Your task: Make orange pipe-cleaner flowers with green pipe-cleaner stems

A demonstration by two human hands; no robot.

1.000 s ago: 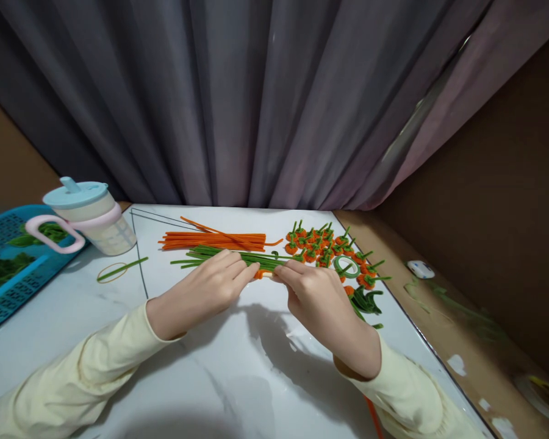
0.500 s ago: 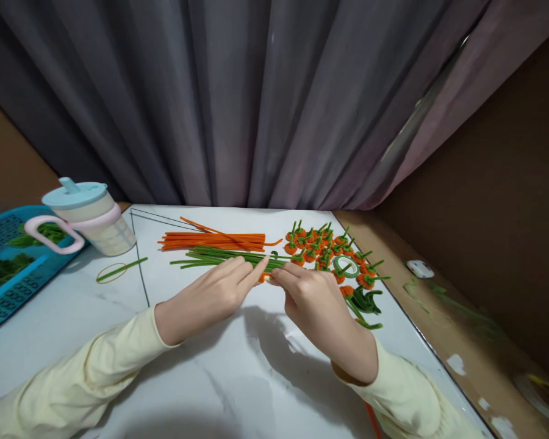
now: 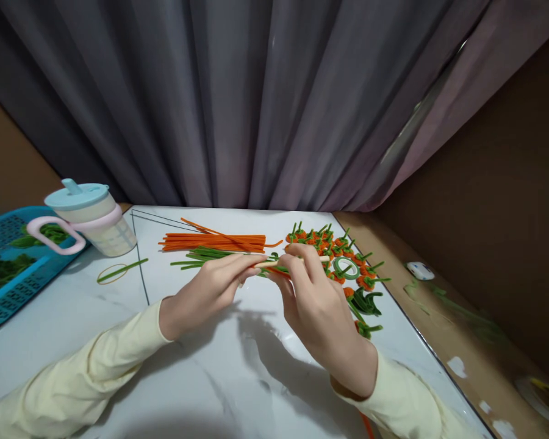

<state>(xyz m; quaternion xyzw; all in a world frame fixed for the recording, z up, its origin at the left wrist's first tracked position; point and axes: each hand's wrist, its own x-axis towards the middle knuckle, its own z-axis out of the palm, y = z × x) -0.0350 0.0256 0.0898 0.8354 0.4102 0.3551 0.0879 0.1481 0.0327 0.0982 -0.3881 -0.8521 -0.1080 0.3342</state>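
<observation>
Head view: pale stick bridges left hand and right hand

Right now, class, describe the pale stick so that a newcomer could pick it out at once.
Find the white table in front of the grey curtain. Over its middle, the left hand and right hand hold the pale stick. Its cream colour sets it apart from the green stems and orange strands bundled beyond it.

Dim, uneven light; soft shadows
</observation>
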